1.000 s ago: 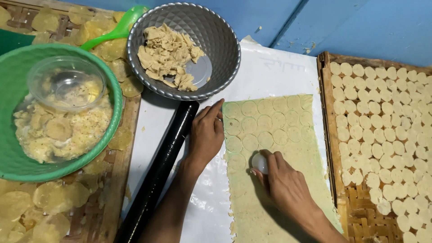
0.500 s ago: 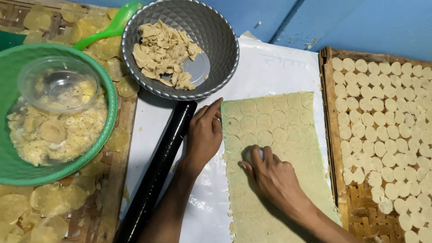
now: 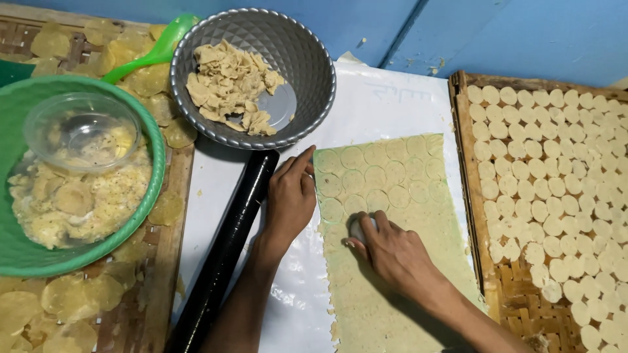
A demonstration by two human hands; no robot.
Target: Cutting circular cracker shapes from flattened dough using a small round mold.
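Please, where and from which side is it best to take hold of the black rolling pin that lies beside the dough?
Probably at its middle, from above, fingers across its width. The black rolling pin lies flat on the white sheet, a long plain cylinder. Its far end sits close under the grey metal bowl, and the left hand rests just beside its upper part, so the lower middle is freer.

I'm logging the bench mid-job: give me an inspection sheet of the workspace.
Surface: white plastic sheet under the dough.
Job's things: rolled dough sheet, round marks across its top; small round cutter.
Clutter: black rolling pin; metal bowl of scraps; green basin; woven tray of cut rounds.
Grippers: left hand flat at dough edge; right hand gripping cutter.
Cables: nothing seen.
Surroundings: blue wall.
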